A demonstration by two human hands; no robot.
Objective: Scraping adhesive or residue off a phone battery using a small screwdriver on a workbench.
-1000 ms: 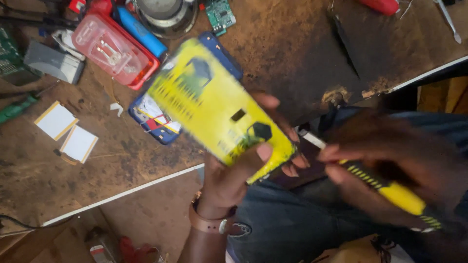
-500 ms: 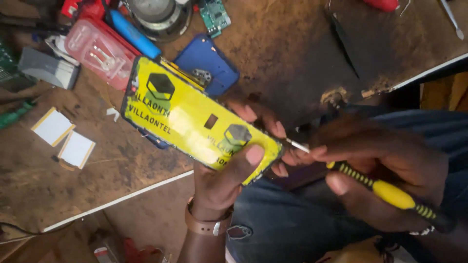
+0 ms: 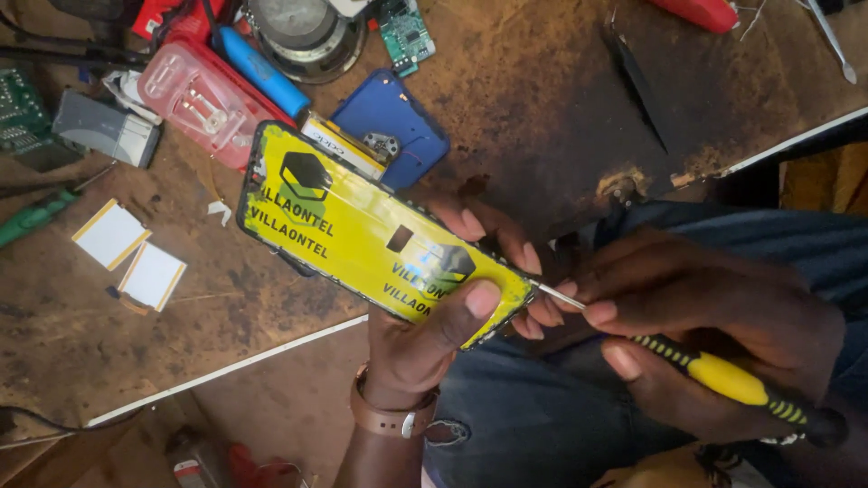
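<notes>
A flat phone panel covered in yellow film [image 3: 375,237] is grasped by the left hand [image 3: 434,334], thumb pressed on its face near the lower end and fingers [image 3: 493,237] curled behind it. The panel is held tilted above the front edge of the bench [image 3: 542,117], its upper end over the bench and its lower end out over the lap. A yellow-and-black-handled screwdriver [image 3: 723,380] is clenched in the right hand [image 3: 714,334], off the front edge of the bench; its thin metal tip is set against the lower end of the panel, just beside the left fingertips.

On the bench, a blue phone back cover [image 3: 391,126] lies behind the panel, partly hidden by it. Toward the far left corner a pink-and-red clear case [image 3: 203,101], a blue cylinder [image 3: 258,70], a round speaker [image 3: 303,32] and a small green circuit board [image 3: 407,32] are seen close together. Two white pads with tan edges [image 3: 131,255] lie near the left edge, with a grey box [image 3: 104,128] farther back. A brown wrist strap [image 3: 389,417] is worn on the left wrist
</notes>
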